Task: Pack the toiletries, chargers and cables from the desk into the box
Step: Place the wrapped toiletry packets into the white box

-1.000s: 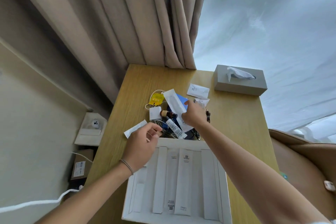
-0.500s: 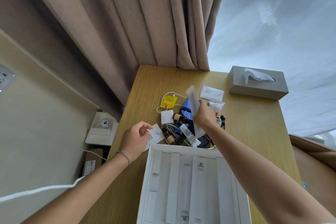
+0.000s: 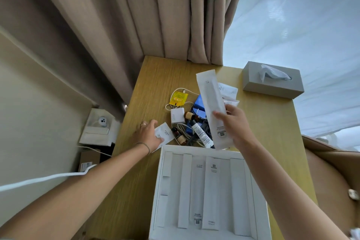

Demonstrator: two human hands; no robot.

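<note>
Above the desk's (image 3: 155,87) near edge, a long white packet (image 3: 212,107) was gripped at its lower end by the right hand (image 3: 233,124), pointing lengthwise toward the box (image 3: 157,181); a small sachet (image 3: 165,134) was pressed by the left hand (image 3: 148,134).

I'm looking down at two bare forearms, no sleeves on either, left hand (image 3: 149,136) with a thin band on one finger (image 3: 143,124), a slim dark bracelet (image 3: 145,146) at that wrist — right hand (image 3: 234,124) plain, nothing worn.
</note>
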